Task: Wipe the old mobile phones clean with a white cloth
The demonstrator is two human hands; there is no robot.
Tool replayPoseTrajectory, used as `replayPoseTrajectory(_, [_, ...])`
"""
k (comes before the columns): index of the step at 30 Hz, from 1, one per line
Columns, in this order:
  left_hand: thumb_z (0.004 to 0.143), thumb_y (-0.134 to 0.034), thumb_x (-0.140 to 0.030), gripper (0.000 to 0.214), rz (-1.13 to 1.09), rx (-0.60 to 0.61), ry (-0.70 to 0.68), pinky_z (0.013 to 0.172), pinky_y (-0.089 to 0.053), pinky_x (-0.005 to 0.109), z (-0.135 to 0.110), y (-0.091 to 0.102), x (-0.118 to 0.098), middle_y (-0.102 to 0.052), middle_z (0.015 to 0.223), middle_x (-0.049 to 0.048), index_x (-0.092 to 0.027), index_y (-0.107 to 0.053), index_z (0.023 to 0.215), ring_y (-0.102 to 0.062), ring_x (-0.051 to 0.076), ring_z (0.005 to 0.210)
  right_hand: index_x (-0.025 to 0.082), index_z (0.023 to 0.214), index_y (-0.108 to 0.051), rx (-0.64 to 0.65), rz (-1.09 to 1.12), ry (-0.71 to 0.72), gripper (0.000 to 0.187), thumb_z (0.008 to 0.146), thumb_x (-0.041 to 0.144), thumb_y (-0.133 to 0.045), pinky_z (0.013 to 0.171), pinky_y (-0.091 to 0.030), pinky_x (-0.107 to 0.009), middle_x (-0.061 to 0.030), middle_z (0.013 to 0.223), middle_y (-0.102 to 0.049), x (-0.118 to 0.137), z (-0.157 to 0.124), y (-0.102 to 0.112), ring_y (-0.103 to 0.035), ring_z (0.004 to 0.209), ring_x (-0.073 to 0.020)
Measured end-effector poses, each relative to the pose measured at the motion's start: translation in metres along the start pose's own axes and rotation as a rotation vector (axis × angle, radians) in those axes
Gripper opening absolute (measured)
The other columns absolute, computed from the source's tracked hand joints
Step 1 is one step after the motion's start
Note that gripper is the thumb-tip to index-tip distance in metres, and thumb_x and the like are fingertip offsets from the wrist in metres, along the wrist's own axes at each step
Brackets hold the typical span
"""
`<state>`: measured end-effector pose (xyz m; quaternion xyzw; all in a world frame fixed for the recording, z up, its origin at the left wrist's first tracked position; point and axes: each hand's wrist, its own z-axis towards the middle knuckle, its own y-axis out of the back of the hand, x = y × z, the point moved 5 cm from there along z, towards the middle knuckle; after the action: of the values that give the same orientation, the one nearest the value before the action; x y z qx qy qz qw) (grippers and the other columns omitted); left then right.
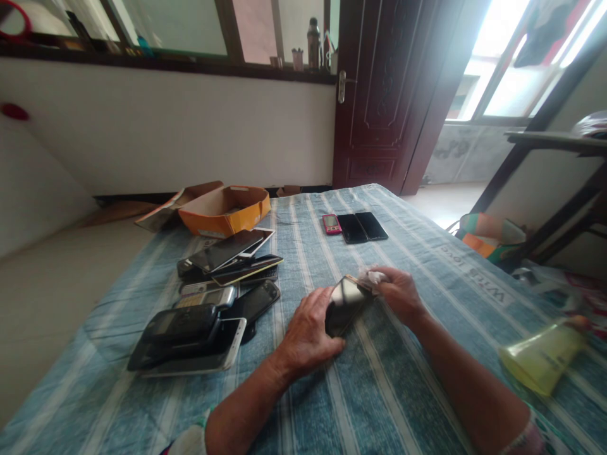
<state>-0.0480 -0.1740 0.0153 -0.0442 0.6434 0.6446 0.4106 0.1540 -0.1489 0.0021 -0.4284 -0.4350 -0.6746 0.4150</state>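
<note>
My left hand [310,325] grips a dark-screened smartphone [348,306] by its left side, thumb at the lower edge. The phone is tilted over the striped cloth. At its far right corner, my right hand [398,294] is closed on a crumpled white tissue [372,276] that touches the phone. To the left lies a loose pile of old mobile phones [190,335], some with keypads, some with plain screens. Farther back, a small pink phone [331,224] lies beside two black smartphones [353,229] in a row.
An open orange cardboard box [227,218] stands at the table's back left. A yellow translucent plastic container [543,357] lies at the right edge. Behind are a dark red door [379,95] and a window ledge with a flask [313,44]. A shelf [559,142] stands right.
</note>
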Motion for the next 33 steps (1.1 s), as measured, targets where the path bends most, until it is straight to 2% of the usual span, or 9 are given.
replayPoseTrajectory(2, [0.058, -0.066, -0.018, 0.078, 0.047, -0.024, -0.004, 0.106, -0.038, 0.05, 0.0, -0.001, 0.003, -0.052, 0.134, 0.0179, -0.012, -0.046, 0.134, -0.048, 0.035, 0.124, 0.02, 0.082, -0.074, -0.083, -0.115, 0.168, 0.02, 0.072, 0.02, -0.056, 0.08, -0.05, -0.035, -0.0046, 0.085, -0.07, 0.006, -0.004, -0.002, -0.065, 0.085, -0.0214])
replayPoseTrajectory(4, [0.059, -0.066, -0.019, 0.078, 0.085, -0.037, -0.017, 0.105, -0.038, 0.051, 0.0, -0.004, 0.005, -0.052, 0.134, 0.0177, -0.013, -0.045, 0.134, -0.049, 0.035, 0.123, 0.021, 0.085, -0.073, -0.092, -0.197, 0.334, 0.026, 0.072, 0.013, -0.052, 0.079, -0.051, -0.033, -0.0048, 0.089, -0.069, 0.015, -0.013, -0.011, -0.065, 0.086, -0.0201])
replayPoseTrajectory(7, [0.059, -0.068, -0.024, 0.08, 0.146, -0.049, -0.008, 0.103, -0.04, 0.05, -0.002, -0.006, 0.008, -0.052, 0.134, 0.017, -0.016, -0.043, 0.135, -0.05, 0.035, 0.122, 0.021, 0.097, -0.069, 0.021, -0.254, 0.556, 0.039, 0.072, 0.004, -0.045, 0.081, -0.052, -0.03, -0.006, 0.099, -0.065, 0.035, -0.037, -0.034, -0.063, 0.093, -0.0185])
replayPoseTrajectory(11, [0.063, -0.067, -0.033, 0.076, 0.251, -0.05, 0.062, 0.096, -0.043, 0.05, -0.006, -0.003, 0.006, -0.053, 0.133, 0.0198, -0.014, -0.044, 0.133, -0.052, 0.038, 0.118, 0.019, 0.092, -0.065, 0.255, -0.392, 0.729, 0.029, 0.078, 0.004, -0.044, 0.079, -0.051, -0.031, -0.0078, 0.094, -0.061, 0.055, -0.068, -0.064, -0.058, 0.093, -0.0201])
replayPoseTrajectory(14, [0.067, -0.065, -0.034, 0.066, 0.337, -0.011, 0.11, 0.094, -0.044, 0.047, -0.006, 0.0, 0.001, -0.054, 0.131, 0.0214, -0.011, -0.048, 0.127, -0.053, 0.038, 0.116, 0.019, 0.082, -0.062, 0.34, -0.566, 0.743, 0.017, 0.083, 0.009, -0.048, 0.078, -0.048, -0.034, -0.0066, 0.086, -0.06, 0.055, -0.074, -0.074, -0.056, 0.086, -0.0206])
replayPoseTrajectory(19, [0.067, -0.067, -0.04, 0.051, 0.398, 0.006, 0.156, 0.096, -0.043, 0.047, -0.005, 0.0, -0.001, -0.053, 0.131, 0.0228, -0.012, -0.057, 0.108, -0.051, 0.038, 0.117, 0.019, 0.081, -0.062, 0.317, -0.711, 0.729, 0.015, 0.085, 0.01, -0.051, 0.083, -0.044, -0.036, -0.0066, 0.087, -0.061, 0.042, -0.06, -0.066, -0.055, 0.09, -0.0222])
replayPoseTrajectory(23, [0.064, -0.069, -0.039, 0.045, 0.385, 0.005, 0.158, 0.094, -0.044, 0.048, -0.004, 0.0, 0.001, -0.052, 0.133, 0.022, -0.014, -0.059, 0.101, -0.051, 0.039, 0.118, 0.021, 0.086, -0.064, 0.269, -0.773, 0.688, 0.021, 0.083, 0.005, -0.05, 0.083, -0.043, -0.035, -0.0065, 0.089, -0.062, 0.033, -0.047, -0.055, -0.055, 0.092, -0.0228])
replayPoseTrajectory(28, [0.06, -0.071, -0.034, 0.051, 0.345, -0.004, 0.152, 0.099, -0.042, 0.045, -0.003, 0.001, 0.004, -0.05, 0.135, 0.02, -0.013, -0.059, 0.105, -0.049, 0.037, 0.119, 0.021, 0.092, -0.066, 0.186, -0.808, 0.562, 0.033, 0.079, -0.001, -0.046, 0.077, -0.046, -0.031, -0.0059, 0.093, -0.063, 0.018, -0.032, -0.038, -0.058, 0.088, -0.021])
replayPoseTrajectory(33, [0.057, -0.073, -0.033, 0.055, 0.262, 0.016, 0.151, 0.101, -0.04, 0.041, 0.0, 0.003, 0.011, -0.05, 0.134, 0.0177, -0.012, -0.06, 0.106, -0.049, 0.035, 0.121, 0.02, 0.104, -0.065, 0.033, -0.69, 0.539, 0.04, 0.08, 0.0, -0.039, 0.082, -0.05, -0.03, -0.0082, 0.106, -0.062, 0.018, -0.027, -0.025, -0.059, 0.098, -0.021])
